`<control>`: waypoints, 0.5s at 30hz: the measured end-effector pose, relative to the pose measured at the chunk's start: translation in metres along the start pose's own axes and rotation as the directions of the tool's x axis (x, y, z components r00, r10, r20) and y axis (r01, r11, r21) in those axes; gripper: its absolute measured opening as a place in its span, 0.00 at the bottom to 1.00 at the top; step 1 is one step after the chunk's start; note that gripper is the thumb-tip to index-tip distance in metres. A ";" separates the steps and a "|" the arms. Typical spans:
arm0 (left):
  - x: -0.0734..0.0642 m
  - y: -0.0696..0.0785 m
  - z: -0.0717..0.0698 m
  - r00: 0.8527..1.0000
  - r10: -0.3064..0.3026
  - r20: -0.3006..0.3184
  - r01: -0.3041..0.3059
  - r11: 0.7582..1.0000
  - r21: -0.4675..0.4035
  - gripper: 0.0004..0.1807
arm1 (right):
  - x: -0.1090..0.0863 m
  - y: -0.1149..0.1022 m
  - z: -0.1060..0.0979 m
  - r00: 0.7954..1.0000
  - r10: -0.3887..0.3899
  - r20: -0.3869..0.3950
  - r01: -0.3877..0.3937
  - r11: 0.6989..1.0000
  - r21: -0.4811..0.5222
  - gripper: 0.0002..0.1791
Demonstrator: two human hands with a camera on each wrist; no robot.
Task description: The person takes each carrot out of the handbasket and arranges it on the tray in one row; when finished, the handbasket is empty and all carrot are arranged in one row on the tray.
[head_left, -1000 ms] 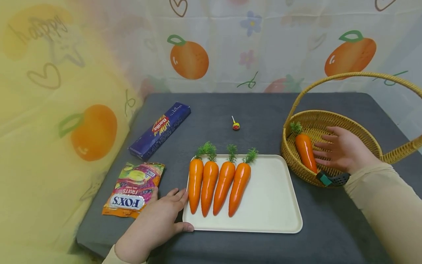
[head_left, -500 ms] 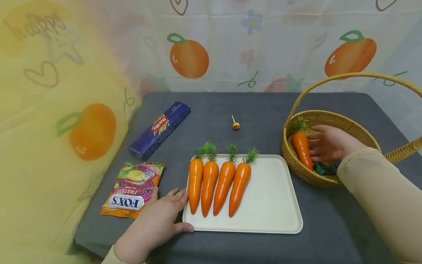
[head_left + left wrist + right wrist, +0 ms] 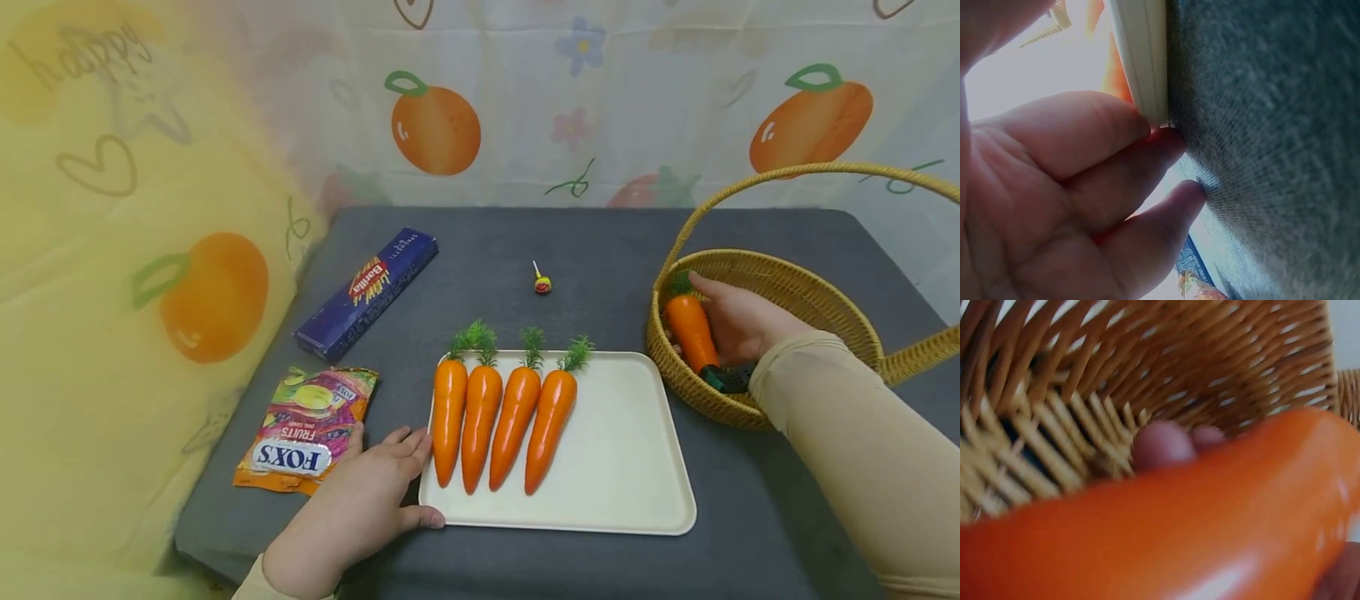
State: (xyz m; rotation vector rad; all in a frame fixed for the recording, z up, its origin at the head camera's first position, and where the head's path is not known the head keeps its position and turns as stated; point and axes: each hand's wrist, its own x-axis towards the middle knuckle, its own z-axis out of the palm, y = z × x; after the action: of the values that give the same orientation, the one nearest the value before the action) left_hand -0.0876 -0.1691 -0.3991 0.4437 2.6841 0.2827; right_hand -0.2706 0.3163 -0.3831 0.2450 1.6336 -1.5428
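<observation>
In the head view my right hand (image 3: 738, 321) reaches into the wicker basket (image 3: 840, 325) and grips an orange carrot (image 3: 692, 332) with a green top. The right wrist view shows fingertips (image 3: 1163, 445) curled past the far side of the carrot (image 3: 1166, 531). My left hand (image 3: 367, 492) rests at the left edge of a cream tray (image 3: 630, 450); its fingers touch the rim and its thumb lies at the near corner. In the left wrist view the fingertips (image 3: 1169, 144) meet the tray's side (image 3: 1144, 62). Several carrots (image 3: 513, 429) lie side by side on the tray's left half.
A shiny fruit candy bag (image 3: 311, 425) lies beside my left hand. Behind it is a blue spaghetti box (image 3: 367, 292). A small lollipop (image 3: 542, 283) lies beyond the tray on the grey table (image 3: 480, 242). The basket's tall handle (image 3: 810, 169) arches over its opening.
My right hand has moved left inside the basket and closed round the carrot, which has tipped and shifted slightly. My left hand stays at the tray's edge.
</observation>
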 end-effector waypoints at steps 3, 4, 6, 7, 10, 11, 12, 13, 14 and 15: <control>0.000 0.001 0.000 1.000 -0.008 0.007 0.008 1.000 -0.002 0.58 | -0.002 -0.003 0.004 0.999 -0.037 0.006 0.036 0.995 0.090 0.42; 0.000 0.001 -0.001 1.000 -0.011 0.011 0.011 1.000 -0.002 0.58 | -0.004 -0.003 0.004 0.998 -0.059 -0.002 0.058 0.993 0.102 0.39; 0.000 0.001 0.000 1.000 -0.015 0.013 0.015 1.000 0.000 0.59 | -0.006 -0.003 0.004 0.994 -0.107 -0.017 0.108 0.986 0.125 0.32; 0.000 0.001 0.000 1.000 -0.015 0.013 0.015 1.000 0.000 0.59 | -0.008 -0.003 0.004 0.989 -0.140 -0.037 0.144 0.979 0.142 0.28; 0.000 0.001 0.000 1.000 -0.015 0.013 0.015 1.000 -0.003 0.59 | -0.015 0.000 0.006 0.960 -0.260 -0.108 0.278 0.938 0.208 0.14; 0.000 0.001 0.000 1.000 -0.016 0.013 0.016 1.000 -0.004 0.59 | -0.018 0.000 0.007 0.942 -0.307 -0.135 0.332 0.913 0.236 0.11; 0.000 0.001 0.000 1.000 -0.017 0.014 0.017 1.000 -0.006 0.59 | -0.022 0.001 0.008 0.919 -0.360 -0.161 0.392 0.882 0.262 0.09; 0.000 0.001 0.000 1.000 -0.018 0.015 0.018 1.000 -0.007 0.59 | -0.026 0.001 0.009 0.895 -0.406 -0.185 0.445 0.845 0.297 0.08; 0.001 0.001 0.000 1.000 -0.019 0.016 0.019 1.000 -0.008 0.59 | -0.030 0.002 0.011 0.870 -0.449 -0.205 0.494 0.803 0.334 0.08; 0.001 0.001 0.000 1.000 -0.020 0.018 0.020 1.000 -0.009 0.59 | -0.034 0.002 0.013 0.842 -0.491 -0.223 0.539 0.758 0.368 0.08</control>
State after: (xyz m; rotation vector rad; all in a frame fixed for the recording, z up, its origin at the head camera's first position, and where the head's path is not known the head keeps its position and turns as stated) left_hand -0.0879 -0.1683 -0.3994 0.4149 2.6676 0.2833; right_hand -0.2431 0.3185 -0.3600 0.1077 1.5073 -2.3536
